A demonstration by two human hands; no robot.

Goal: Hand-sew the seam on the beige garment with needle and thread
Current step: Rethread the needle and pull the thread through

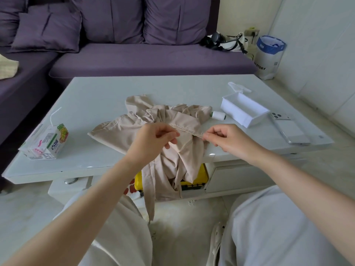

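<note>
The crumpled beige cloth garment [184, 116] lies on the white glass table [99, 96]. Its stitched seam [185, 129] runs crosswise between the hands. The right hand [226, 139] pinches the seam's end. The left hand [153, 137] has its fingertips pinched together, on what I cannot tell.

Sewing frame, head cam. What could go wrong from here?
1. No needle is visible near the left hand or right hand pinching the beige garment: prick risk.
2. Part of the garment hangs off the table edge; its weight may drag the seam.
3. The thread spool lies on its side and could roll off.
</note>
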